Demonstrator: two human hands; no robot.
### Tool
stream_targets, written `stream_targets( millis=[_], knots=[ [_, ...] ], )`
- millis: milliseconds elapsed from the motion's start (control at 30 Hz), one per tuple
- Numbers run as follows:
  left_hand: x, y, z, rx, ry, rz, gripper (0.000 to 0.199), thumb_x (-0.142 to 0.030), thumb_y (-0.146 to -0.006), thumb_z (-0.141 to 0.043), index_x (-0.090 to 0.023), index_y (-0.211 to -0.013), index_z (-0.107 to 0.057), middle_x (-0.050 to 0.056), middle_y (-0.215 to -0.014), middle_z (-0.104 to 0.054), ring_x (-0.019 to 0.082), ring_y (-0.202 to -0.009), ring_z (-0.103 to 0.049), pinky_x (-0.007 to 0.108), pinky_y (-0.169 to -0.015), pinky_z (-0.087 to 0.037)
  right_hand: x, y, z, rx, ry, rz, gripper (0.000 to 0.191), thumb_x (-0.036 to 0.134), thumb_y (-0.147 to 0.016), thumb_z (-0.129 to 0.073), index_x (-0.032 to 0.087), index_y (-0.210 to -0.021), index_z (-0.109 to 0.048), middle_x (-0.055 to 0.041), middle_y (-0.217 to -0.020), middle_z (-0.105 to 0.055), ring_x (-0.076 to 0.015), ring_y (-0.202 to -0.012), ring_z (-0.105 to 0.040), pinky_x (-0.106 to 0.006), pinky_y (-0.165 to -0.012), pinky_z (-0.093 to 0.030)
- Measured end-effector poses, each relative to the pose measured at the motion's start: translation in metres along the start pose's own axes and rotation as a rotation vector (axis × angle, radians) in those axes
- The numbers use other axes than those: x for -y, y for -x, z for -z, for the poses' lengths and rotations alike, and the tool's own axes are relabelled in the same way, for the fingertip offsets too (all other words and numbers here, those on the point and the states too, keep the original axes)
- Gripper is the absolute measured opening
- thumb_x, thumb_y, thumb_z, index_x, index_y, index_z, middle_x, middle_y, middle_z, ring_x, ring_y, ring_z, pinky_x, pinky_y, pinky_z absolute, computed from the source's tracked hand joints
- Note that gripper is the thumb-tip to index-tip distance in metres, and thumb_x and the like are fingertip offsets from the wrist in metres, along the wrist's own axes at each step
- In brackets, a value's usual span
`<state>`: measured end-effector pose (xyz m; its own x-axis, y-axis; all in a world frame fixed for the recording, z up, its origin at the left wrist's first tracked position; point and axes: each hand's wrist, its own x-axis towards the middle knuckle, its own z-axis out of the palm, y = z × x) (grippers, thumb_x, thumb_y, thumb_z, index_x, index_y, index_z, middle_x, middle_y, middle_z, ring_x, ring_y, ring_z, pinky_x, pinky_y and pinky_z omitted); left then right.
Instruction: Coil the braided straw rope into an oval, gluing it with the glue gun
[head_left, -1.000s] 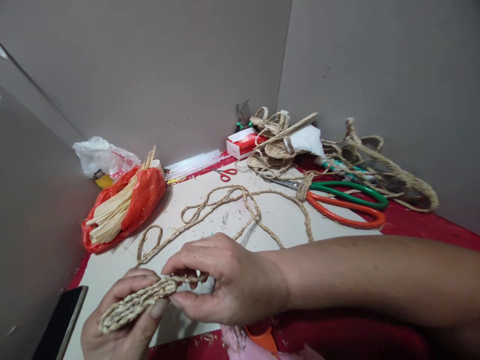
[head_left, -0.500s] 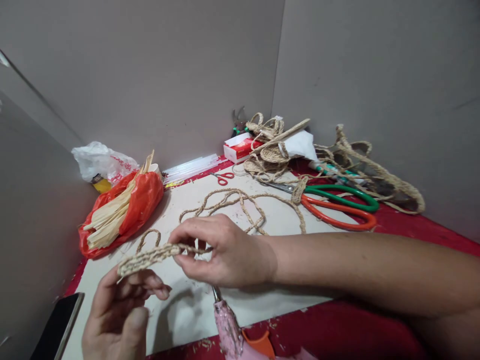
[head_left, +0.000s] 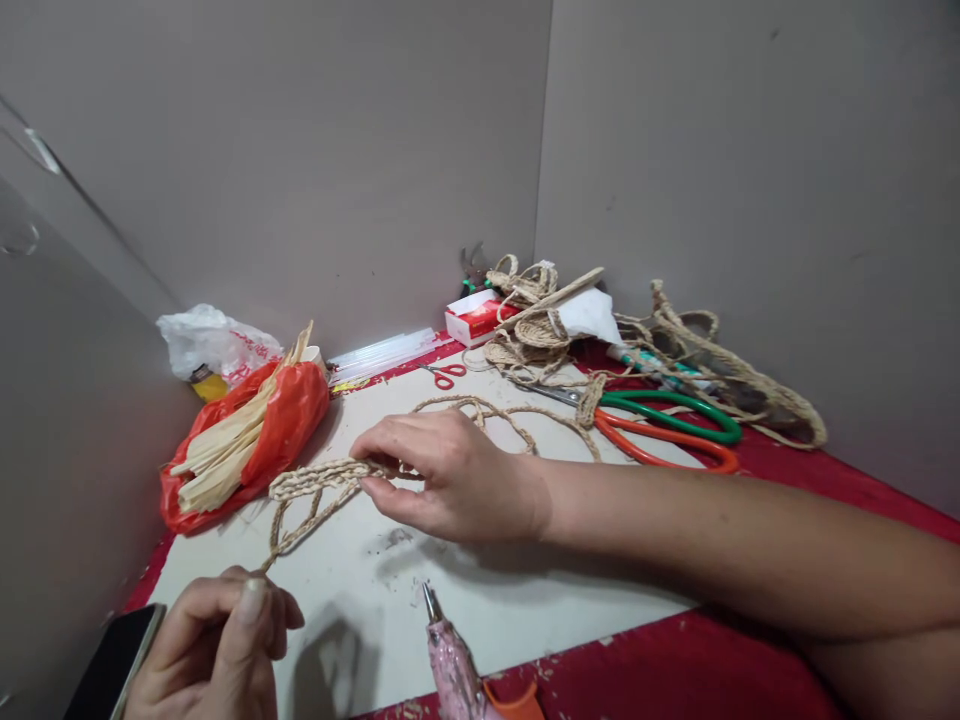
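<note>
My right hand pinches one end of a flat strip of braided straw rope, folded in rows side by side and held above the white board. From that strip a thinner loose stretch of the same braid runs down to the left. My left hand is closed, with thumb and fingers pinching this braid near the front left. More braided rope lies in loops on the board behind my right hand. Below the hands, a pink glue gun points its metal nozzle away from me.
A red plastic bag of straw strips stands at the left, a phone nearer. Glue sticks, small red scissors and a red-white box sit at the back. Big green-and-orange-handled scissors and rope coils lie right.
My left hand has left the strip's end, moved down and toward me, and closed on the loose braid, drawing it out. The right hand keeps its hold on the strip.
</note>
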<state>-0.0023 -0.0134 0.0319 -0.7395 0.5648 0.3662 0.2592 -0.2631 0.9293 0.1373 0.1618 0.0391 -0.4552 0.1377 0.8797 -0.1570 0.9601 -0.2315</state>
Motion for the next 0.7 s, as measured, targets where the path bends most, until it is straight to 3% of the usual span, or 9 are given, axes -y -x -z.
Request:
stream_targets(
  millis=[200, 367, 500, 600, 700],
  knots=[
    [-0.002, -0.001, -0.001, -0.032, 0.163, 0.126, 0.042, -0.029, -0.084, -0.068, -0.02, -0.049, -0.045, -0.005, -0.049, -0.033, 0.012, -0.045, -0.038, 0.027, -0.044, -0.041, 0.006, 0.003, 0.0, 0.046, 0.018, 0.037, 0.007, 0.014, -0.088, -0.054, 0.013, -0.091, -0.061, -0.0016, -0.076, -0.067, -0.0095, -0.065, -0.056, -0.022, -0.061, -0.043],
    [0.004, -0.001, -0.001, 0.097, 0.101, 0.146, 0.027, -0.033, -0.079, -0.073, -0.021, -0.06, -0.059, -0.002, -0.061, -0.052, 0.014, -0.054, -0.051, 0.028, -0.051, -0.047, 0.01, 0.005, -0.002, 0.026, 0.014, 0.11, 0.009, 0.012, -0.087, -0.056, 0.011, -0.093, -0.061, -0.0033, -0.077, -0.067, -0.011, -0.068, -0.058, -0.023, -0.063, -0.046],
    [0.009, -0.003, -0.001, 0.094, -0.023, 0.144, 0.025, -0.036, -0.073, -0.079, -0.021, -0.062, -0.062, -0.002, -0.071, -0.06, 0.012, -0.054, -0.055, 0.025, -0.053, -0.048, 0.009, 0.006, -0.003, 0.019, -0.019, 0.105, 0.009, 0.013, -0.086, -0.057, 0.01, -0.092, -0.062, -0.0034, -0.075, -0.067, -0.0108, -0.066, -0.058, -0.023, -0.063, -0.047],
    [0.009, -0.004, -0.002, 0.082, -0.017, 0.164, 0.023, -0.035, -0.068, -0.083, -0.021, -0.065, -0.064, -0.002, -0.075, -0.063, 0.01, -0.054, -0.056, 0.022, -0.055, -0.049, 0.009, 0.006, -0.004, 0.008, -0.132, -0.013, 0.008, 0.012, -0.084, -0.058, 0.011, -0.09, -0.063, -0.0017, -0.074, -0.066, -0.0084, -0.062, -0.054, -0.021, -0.06, -0.046],
    [0.008, -0.005, -0.004, 0.095, 0.034, 0.236, 0.03, -0.03, -0.06, -0.088, -0.025, -0.083, -0.069, -0.001, -0.076, -0.067, 0.011, -0.054, -0.059, 0.022, -0.058, -0.051, 0.015, 0.006, -0.006, 0.041, -0.326, -0.245, 0.008, 0.013, -0.081, -0.061, 0.011, -0.087, -0.064, 0.0007, -0.071, -0.062, -0.0065, -0.059, -0.052, -0.019, -0.059, -0.046]
  ],
)
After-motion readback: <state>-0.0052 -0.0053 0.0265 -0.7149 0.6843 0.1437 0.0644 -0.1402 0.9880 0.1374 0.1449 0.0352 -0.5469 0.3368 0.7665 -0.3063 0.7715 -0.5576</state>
